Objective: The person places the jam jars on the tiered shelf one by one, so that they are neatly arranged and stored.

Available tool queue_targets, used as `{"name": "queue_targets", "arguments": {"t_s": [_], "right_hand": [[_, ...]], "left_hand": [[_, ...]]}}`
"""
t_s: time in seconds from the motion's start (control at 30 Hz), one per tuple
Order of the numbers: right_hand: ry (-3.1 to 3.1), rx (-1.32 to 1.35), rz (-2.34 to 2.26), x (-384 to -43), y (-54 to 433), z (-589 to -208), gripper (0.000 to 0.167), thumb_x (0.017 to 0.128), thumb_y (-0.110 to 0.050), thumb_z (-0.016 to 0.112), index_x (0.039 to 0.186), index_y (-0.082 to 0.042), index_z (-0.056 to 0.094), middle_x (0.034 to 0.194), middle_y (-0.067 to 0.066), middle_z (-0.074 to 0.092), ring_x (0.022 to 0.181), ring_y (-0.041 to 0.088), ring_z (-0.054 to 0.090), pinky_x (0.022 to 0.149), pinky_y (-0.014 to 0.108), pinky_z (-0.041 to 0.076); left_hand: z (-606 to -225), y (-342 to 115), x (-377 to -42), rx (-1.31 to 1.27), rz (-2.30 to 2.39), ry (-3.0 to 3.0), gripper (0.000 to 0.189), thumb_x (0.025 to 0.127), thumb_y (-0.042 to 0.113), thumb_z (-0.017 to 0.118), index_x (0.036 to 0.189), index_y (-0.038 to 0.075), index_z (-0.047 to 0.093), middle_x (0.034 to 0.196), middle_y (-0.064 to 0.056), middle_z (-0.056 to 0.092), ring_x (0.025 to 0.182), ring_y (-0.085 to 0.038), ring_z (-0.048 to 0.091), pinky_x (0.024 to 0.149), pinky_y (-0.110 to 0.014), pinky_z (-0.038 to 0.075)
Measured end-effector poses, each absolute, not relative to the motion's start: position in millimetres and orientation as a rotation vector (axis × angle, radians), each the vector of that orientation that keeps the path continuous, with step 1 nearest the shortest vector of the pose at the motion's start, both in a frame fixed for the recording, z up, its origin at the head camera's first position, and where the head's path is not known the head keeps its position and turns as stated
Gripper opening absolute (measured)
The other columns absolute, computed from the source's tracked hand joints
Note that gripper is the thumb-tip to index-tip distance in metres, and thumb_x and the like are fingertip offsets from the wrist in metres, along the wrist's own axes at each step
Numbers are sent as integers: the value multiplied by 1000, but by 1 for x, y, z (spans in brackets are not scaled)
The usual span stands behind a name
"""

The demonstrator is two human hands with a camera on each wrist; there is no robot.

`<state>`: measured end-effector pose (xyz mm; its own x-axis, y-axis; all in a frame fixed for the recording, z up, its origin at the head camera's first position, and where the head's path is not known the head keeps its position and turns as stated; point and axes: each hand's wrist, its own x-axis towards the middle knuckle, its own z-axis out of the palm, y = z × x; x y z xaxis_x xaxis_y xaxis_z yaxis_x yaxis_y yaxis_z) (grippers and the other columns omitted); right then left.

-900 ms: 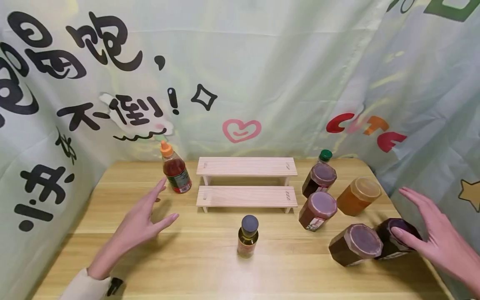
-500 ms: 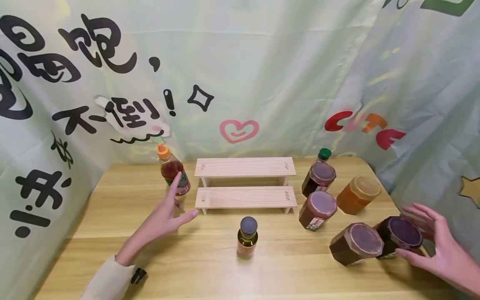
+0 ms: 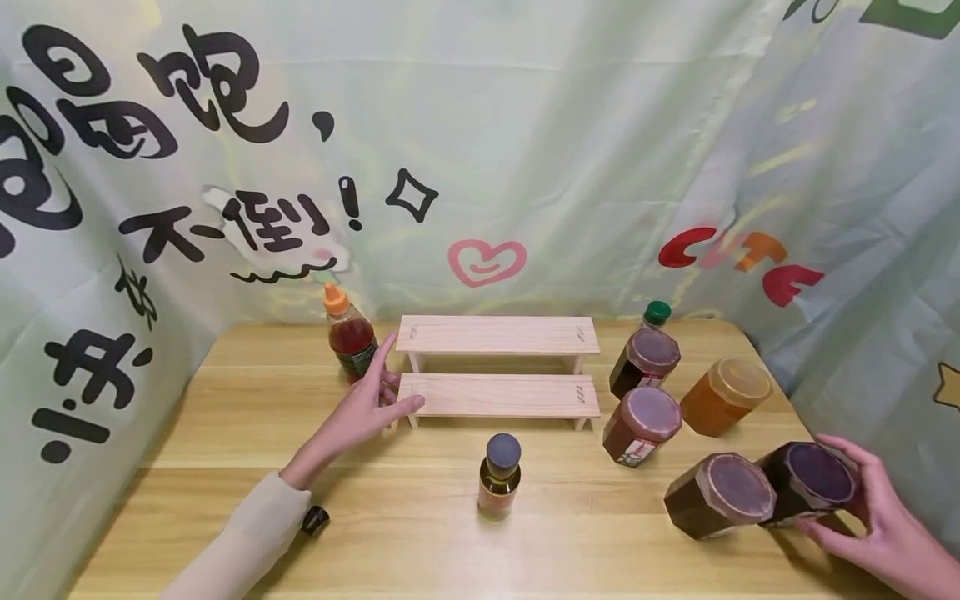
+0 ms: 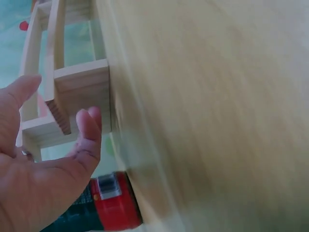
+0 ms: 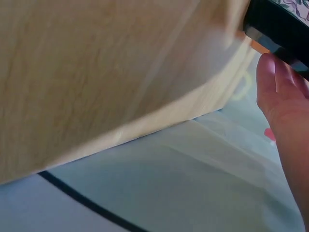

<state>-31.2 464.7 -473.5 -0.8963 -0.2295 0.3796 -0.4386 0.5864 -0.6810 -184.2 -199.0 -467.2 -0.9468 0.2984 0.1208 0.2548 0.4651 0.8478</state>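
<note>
My left hand (image 3: pixel 363 408) is beside the left end of the lower tier of a two-tier wooden riser (image 3: pixel 498 394). Its thumb and fingers are apart, and the left wrist view shows a gap between them and the wood. Just behind that hand stands an orange-capped sauce bottle (image 3: pixel 351 337), partly covered by the fingers. At the right, my right hand (image 3: pixel 873 521) curves around a dark jar (image 3: pixel 817 475), thumb in front and fingers at its far side. In the right wrist view, the fingers (image 5: pixel 275 79) touch that jar's side.
A brown jar (image 3: pixel 716 497) stands against the dark one. Behind are a reddish jar (image 3: pixel 641 425), an amber jar (image 3: pixel 723 396), another dark jar (image 3: pixel 647 362) and a green-capped bottle (image 3: pixel 657 313). A small dark-capped bottle (image 3: pixel 500 475) stands before the riser. Printed cloth (image 3: pixel 570 150) hangs behind the table.
My left hand has moved right and slightly forward, from beside the sauce bottle to the riser's left end. My right hand has come down around the dark jar, which stays put.
</note>
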Motion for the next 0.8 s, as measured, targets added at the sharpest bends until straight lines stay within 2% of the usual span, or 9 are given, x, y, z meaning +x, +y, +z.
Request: {"name": "queue_targets", "arguments": {"t_s": [0.23,0.43,0.57,0.67,0.8], "right_hand": [[-2537,707,1252,-36,467,-478,135,51,48,75,166,11,15,150,-8,47,120,-6,59,84,8,54],[-2541,769,1306,-35,468,-478,133,54,50,71,166,13,9,153,-4,43,124,-5,58,83,13,58],[-2535,713,1308,-35,469,-481,133,55,49,73,166,9,13,152,-7,45,122,-6,58,80,11,57],[-2536,649,1317,-34,467,-482,133,55,48,75,166,3,17,150,-10,45,119,-7,58,79,11,56],[-2561,565,1278,-35,462,-480,136,55,45,78,166,-5,19,147,-13,45,116,-9,58,77,10,57]], "left_hand": [[-470,-193,-189,512,1679,2570,123,93,12,91,176,36,4,105,-21,53,88,-34,52,66,-27,47],[-469,-191,-192,519,1733,2443,117,95,6,87,176,40,10,100,-16,43,77,-22,43,60,-22,40],[-470,-189,-193,520,1805,2326,115,97,2,84,175,44,10,100,-13,37,71,-16,42,57,-25,53],[-472,-190,-194,532,1851,2260,116,97,-2,82,175,43,9,98,-12,34,67,-13,43,57,-34,62],[-473,-192,-194,555,1872,2247,115,98,-4,80,175,40,7,98,-13,33,63,-13,45,57,-38,64]]}}
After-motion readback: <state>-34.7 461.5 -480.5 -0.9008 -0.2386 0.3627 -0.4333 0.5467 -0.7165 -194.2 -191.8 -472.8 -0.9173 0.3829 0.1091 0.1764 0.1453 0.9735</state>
